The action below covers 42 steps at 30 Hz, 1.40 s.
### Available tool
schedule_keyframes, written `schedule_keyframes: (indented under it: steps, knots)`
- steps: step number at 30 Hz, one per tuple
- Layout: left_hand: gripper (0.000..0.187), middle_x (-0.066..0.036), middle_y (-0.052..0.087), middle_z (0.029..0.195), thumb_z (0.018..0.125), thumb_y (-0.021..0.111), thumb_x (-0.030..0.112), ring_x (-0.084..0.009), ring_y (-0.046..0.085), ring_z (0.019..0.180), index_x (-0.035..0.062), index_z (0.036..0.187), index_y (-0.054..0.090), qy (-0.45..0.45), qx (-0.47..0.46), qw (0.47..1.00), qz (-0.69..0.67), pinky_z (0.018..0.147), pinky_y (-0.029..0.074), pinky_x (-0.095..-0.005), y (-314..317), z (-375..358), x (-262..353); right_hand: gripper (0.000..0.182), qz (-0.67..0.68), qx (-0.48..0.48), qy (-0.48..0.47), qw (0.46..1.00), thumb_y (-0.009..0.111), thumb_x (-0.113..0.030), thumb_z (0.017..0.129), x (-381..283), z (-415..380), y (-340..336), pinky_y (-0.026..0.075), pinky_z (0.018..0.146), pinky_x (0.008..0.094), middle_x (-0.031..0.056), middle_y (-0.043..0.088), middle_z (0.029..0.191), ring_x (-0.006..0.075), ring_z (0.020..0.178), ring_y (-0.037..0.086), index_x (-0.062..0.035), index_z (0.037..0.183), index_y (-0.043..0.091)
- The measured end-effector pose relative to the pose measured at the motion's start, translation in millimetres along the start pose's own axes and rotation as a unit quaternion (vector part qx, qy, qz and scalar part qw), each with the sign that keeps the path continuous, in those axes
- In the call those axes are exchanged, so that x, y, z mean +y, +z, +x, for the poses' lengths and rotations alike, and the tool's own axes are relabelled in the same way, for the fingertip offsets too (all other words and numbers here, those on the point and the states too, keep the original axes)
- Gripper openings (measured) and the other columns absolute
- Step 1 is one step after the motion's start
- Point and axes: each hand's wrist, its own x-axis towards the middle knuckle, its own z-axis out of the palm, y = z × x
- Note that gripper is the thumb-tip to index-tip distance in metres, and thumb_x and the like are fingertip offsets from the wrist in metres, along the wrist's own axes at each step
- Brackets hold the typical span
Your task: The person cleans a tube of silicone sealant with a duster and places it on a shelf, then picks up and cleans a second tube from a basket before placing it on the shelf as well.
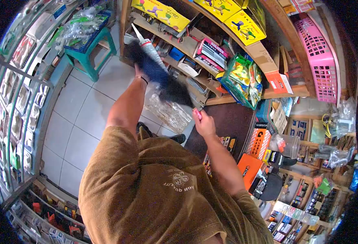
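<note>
My right hand (pixel 204 123) is closed around the pink handle (pixel 197 114) of a duster. Dark, fluffy duster bristles (pixel 175 90) stretch up and to the left from it, across to my left hand (pixel 141 72). That hand, with a band at the wrist, is closed on a white sealant cartridge (pixel 151 52) with a long pointed nozzle. The bristles lie over part of the cartridge and hide most of the left fingers.
Ahead is a wooden shelf with yellow boxes (pixel 244 27) and a green basket of packets (pixel 246 79). A teal stool (pixel 90 61) stands left on the tiles. A worn whitish block (pixel 167 110) lies below my hands. Orange boxes (pixel 250 168) sit right; a glass display case (pixel 22 101) lines the left.
</note>
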Motion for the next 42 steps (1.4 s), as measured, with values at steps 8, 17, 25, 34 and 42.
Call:
schedule_keyframes:
  steps: [8,17,25,34,42]
  knots:
    - [0.068,-0.011,0.058,0.093,0.073,0.042,0.065,-0.0314,0.056,0.084,0.0063,0.106,0.050,-0.114,-0.131,0.981,-0.090,0.076,0.044,-0.0481,-16,11,-5,0.040,0.042,0.055,0.071,0.995,0.045,-0.045,0.082,7,-2,12,0.041,0.053,0.0504,0.0235,0.054,0.060,0.0435,0.060,0.053,-0.0058,0.072,0.050]
    - [0.050,-0.010,0.058,0.097,0.084,0.042,0.048,-0.0253,0.056,0.087,0.0053,0.109,0.048,-0.026,0.107,0.990,0.084,0.079,0.045,-0.0406,-9,16,-9,0.041,0.078,0.083,0.080,0.990,0.046,-0.044,0.082,-1,-11,21,0.041,0.052,0.0497,0.0230,0.054,0.060,0.0425,0.059,0.054,-0.0047,0.072,0.051]
    - [0.042,-0.015,0.058,0.090,0.089,0.032,0.041,-0.0342,0.057,0.081,0.0048,0.105,0.048,-0.049,-0.015,0.999,0.012,0.071,0.045,-0.0534,-11,15,-8,0.040,0.099,0.101,0.086,0.986,0.046,-0.042,0.083,-5,-10,23,0.041,0.051,0.0485,0.0232,0.053,0.059,0.0428,0.059,0.054,-0.0028,0.074,0.050]
    - [0.048,-0.010,0.056,0.092,0.088,0.026,0.048,-0.0278,0.055,0.084,0.0087,0.104,0.049,-0.027,-0.038,0.999,0.004,0.079,0.044,-0.0421,66,11,4,0.038,0.104,0.096,0.090,0.986,0.047,-0.042,0.082,6,-15,22,0.042,0.053,0.0481,0.0227,0.054,0.059,0.0423,0.059,0.054,-0.0046,0.076,0.051]
    - [0.051,-0.010,0.058,0.098,0.083,0.037,0.047,-0.0258,0.053,0.097,0.0095,0.116,0.048,-0.002,-0.141,0.989,0.046,0.087,0.041,-0.0390,113,76,17,0.037,0.172,0.213,0.067,0.959,0.049,-0.041,0.081,-13,28,-8,0.042,0.058,0.0479,0.0225,0.056,0.066,0.0421,0.065,0.054,-0.0045,0.076,0.054]
